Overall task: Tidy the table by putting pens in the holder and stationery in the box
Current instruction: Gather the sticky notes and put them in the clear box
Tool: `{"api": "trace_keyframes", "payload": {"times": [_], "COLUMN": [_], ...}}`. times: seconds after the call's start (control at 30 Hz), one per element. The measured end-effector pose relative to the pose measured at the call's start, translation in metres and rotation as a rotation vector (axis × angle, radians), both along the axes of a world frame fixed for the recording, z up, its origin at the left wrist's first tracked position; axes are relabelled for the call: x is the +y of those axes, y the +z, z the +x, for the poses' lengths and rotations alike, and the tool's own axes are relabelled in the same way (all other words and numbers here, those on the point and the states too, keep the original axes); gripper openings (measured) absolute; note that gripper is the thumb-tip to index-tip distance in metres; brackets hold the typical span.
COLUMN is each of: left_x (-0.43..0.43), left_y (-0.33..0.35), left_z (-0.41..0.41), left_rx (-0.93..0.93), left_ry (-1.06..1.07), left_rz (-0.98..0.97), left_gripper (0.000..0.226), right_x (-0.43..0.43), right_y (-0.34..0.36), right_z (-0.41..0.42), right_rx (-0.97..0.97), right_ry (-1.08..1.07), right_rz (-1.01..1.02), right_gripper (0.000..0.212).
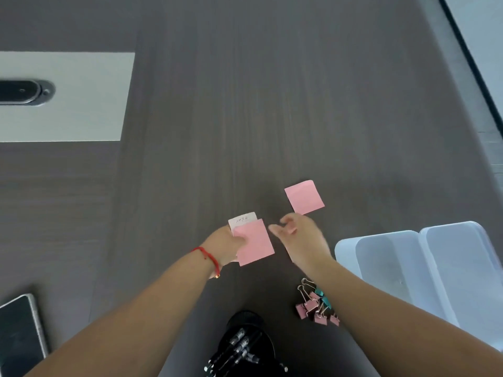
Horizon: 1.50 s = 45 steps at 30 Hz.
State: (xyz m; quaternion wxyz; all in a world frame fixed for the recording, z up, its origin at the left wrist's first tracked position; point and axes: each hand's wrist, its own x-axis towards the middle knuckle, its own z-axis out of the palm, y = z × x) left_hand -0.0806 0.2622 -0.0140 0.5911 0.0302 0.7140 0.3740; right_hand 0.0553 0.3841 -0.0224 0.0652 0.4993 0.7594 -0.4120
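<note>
We note the left hand (228,244) pinching a square pink sticky note (254,242) over a white written slip (242,219). The right hand (302,238), fingers loosely spread and empty, hovers at three o'clock of it; a second pink sticky note (304,197) lies at one o'clock. The slip's writing is illegible.

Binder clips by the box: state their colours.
Binder clips: mostly pink, a few teal, in the head view.

Bare table (272,118) lies open ahead; binder clips (317,306) and box (408,268) crowd the right.
</note>
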Motion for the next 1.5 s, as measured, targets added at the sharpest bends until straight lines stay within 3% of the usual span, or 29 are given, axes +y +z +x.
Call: {"api": "trace_keyframes", "payload": {"times": [0.07,0.17,0.33,0.43,0.53,0.63,0.8,0.97,1.07,1.13,1.2,1.23,1.37,1.5], "left_x": [0.002,0.005,0.011,0.010,0.011,0.012,0.006,-0.001,-0.004,-0.002,0.005,0.008,0.019,0.030], "left_y": [-0.005,-0.006,-0.007,-0.006,-0.007,-0.007,-0.005,0.006,0.016,0.024,0.036,0.043,0.071,0.079], "left_z": [0.006,0.009,0.015,0.013,0.009,0.008,0.013,0.008,0.001,0.000,0.007,0.013,0.048,0.088], "left_rx": [-0.018,-0.038,0.012,0.057,0.049,0.020,0.008,0.047,0.144,0.162,0.097,0.036,-0.137,0.184], "left_ry": [0.044,0.110,0.064,0.058,0.160,0.259,0.270,0.291,0.302,0.236,0.173,0.154,0.074,-0.181], "left_rz": [-0.001,0.002,0.072,0.094,0.069,0.032,-0.023,0.024,0.049,0.071,0.113,0.147,0.285,0.306], "left_gripper": [0.034,0.025,0.028,0.033,0.026,0.024,0.018,0.036,0.035,0.032,0.025,0.022,0.030,0.012], "right_x": [0.014,0.019,0.027,0.037,0.061,0.096,0.097,0.097,0.091,0.075,0.053,0.043,0.024,0.018], "right_y": [-0.004,-0.007,-0.014,-0.009,0.003,0.008,-0.013,-0.024,0.018,0.057,0.084,0.089,0.091,0.095], "right_z": [0.009,0.014,0.011,0.009,-0.001,-0.025,-0.040,-0.039,-0.029,-0.015,0.001,0.009,0.044,0.086], "right_rx": [-0.280,-0.548,-0.506,-0.514,-0.376,-0.367,-0.514,-0.195,0.052,0.269,0.355,0.326,0.135,0.164], "right_ry": [0.048,0.163,0.067,0.176,0.111,-0.043,-0.058,-0.450,-0.324,-0.181,-0.072,-0.017,0.079,-0.044], "right_rz": [0.251,0.309,0.134,0.050,-0.028,0.079,0.124,-0.141,-0.195,-0.342,-0.509,-0.508,-0.160,-0.014], "right_gripper": [0.053,0.065,0.051,0.040,0.042,0.040,0.040,0.040,0.032,0.027,0.023,0.018,0.015,0.032]}}
